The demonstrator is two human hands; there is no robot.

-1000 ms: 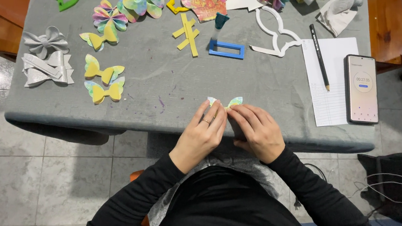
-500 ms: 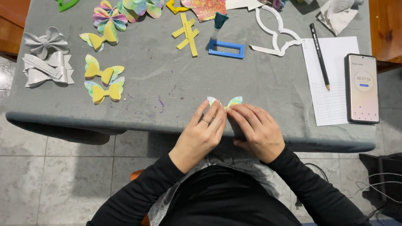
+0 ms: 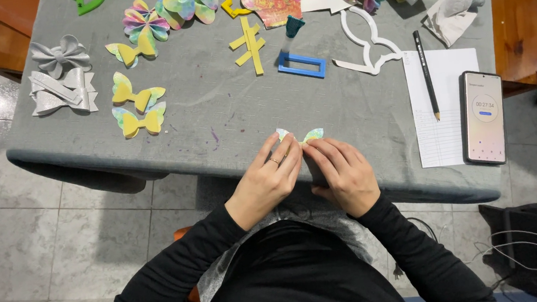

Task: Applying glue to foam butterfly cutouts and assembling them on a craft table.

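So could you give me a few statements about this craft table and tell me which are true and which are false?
1. Both hands, the left hand and the right hand, press on one small pastel bow piece. True.
2. The pencil lies on the grey tablecloth, away from any paper. False: it lies on the lined sheet.
3. A phone lies at the table's right end, screen lit. True.
4. The blue rectangular frame is held in the right hand. False: it lies untouched further up the table.
5. Silver-grey bows sit at the table's left end. True.
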